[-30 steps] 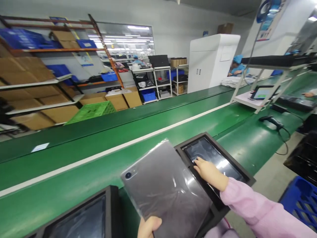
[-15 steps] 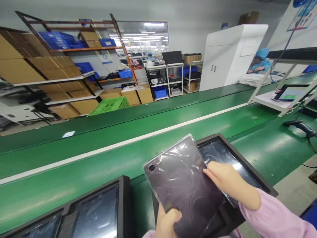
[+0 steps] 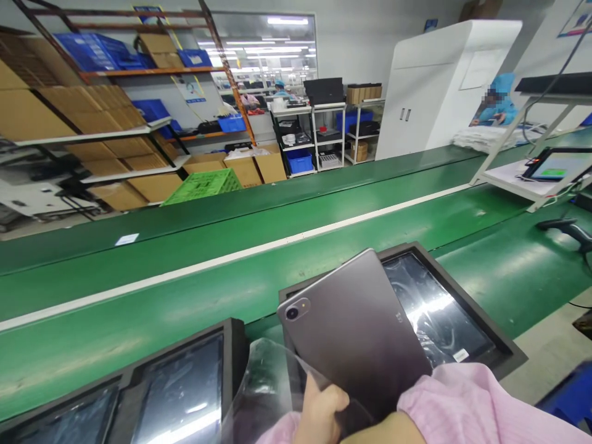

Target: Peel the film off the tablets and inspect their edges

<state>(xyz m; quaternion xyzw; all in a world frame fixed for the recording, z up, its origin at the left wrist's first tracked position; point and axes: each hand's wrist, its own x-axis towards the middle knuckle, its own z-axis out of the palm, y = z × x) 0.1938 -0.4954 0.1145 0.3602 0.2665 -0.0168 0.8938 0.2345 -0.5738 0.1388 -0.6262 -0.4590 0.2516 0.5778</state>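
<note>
The left hand (image 3: 321, 410) pinches the lower edge of a grey tablet (image 3: 356, 333), now bare, since the clear plastic sleeve (image 3: 266, 385) that wrapped it half a second ago hangs loose beside it. The right hand is hidden past its pink cuff (image 3: 456, 394), so I cannot tell its grip. The tablet hangs tilted over a black tray (image 3: 485, 327) on the green surface (image 3: 185, 296).
</note>
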